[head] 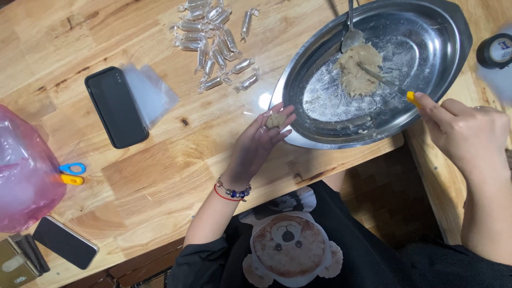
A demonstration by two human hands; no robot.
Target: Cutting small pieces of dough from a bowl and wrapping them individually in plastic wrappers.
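Note:
My left hand (261, 140) is palm up beside the near rim of an oval steel tray (450, 48), with a small lump of beige dough (276, 121) resting on its fingers. My right hand (469, 133) grips the yellow handle of a knife (392, 85) whose blade lies against the mound of dough (358, 68) in the tray. A metal spoon (351, 33) stands in the tray against the far side of that mound. Flour dusts the tray floor.
A pile of several clear-wrapped candies (216, 45) lies at the back. A black phone (116, 105) rests beside clear wrappers (152, 90). A pink bag (26, 170), scissors (72, 174), a second phone (65, 241) and a dark tape roll (495, 50) are around.

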